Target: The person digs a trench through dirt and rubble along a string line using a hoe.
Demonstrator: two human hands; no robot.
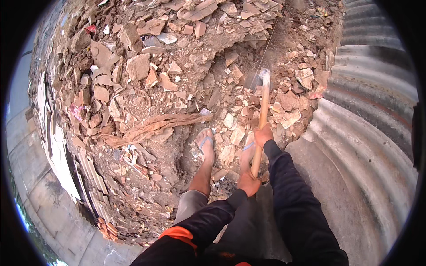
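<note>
Both my hands grip the pale wooden handle of a hoe (265, 99). My left hand (249, 184) is closed round the lower end, close to my legs. Farther up the handle my right hand (263, 134) is wrapped round it. The metal head (265, 73) sits at the far end, above broken rubble (288, 101); its blade is smeared by motion, and I cannot tell whether it touches the ground. My feet, in flip-flops (206, 141), stand among stones and brick pieces just left of the handle.
Corrugated roofing sheets (350, 128) line the right side. To the left rises a bank of earth and broken tile (137, 66), with a brown cloth strip (155, 127) lying across it. A thin line (268, 46) runs past the hoe head. Paving (40, 164) lies at far left.
</note>
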